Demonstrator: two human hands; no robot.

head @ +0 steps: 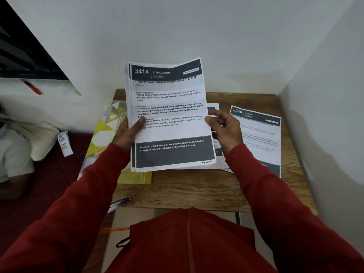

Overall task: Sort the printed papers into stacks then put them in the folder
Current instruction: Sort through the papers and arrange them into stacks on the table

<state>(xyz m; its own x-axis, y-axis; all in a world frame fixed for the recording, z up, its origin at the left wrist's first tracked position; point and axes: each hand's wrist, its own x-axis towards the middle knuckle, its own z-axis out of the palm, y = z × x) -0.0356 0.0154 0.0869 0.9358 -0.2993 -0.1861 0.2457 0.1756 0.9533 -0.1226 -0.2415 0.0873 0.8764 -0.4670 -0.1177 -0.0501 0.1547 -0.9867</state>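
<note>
Papers (167, 115), sorting under way: a sheaf is being held at frame centre, left hand (128, 133) clamping its left edge, right hand (224, 127) pinching the right; two stacks (258, 134) are lying right on the table (197, 190); folder (106, 131) is waiting unfilled, left.

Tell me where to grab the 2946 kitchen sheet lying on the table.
Take the kitchen sheet by its right long edge, coming from the right. It lies flat on the wooden table, so slide fingers under. That edge is clear, while the right hand and held paper stack crowd its left.
</note>
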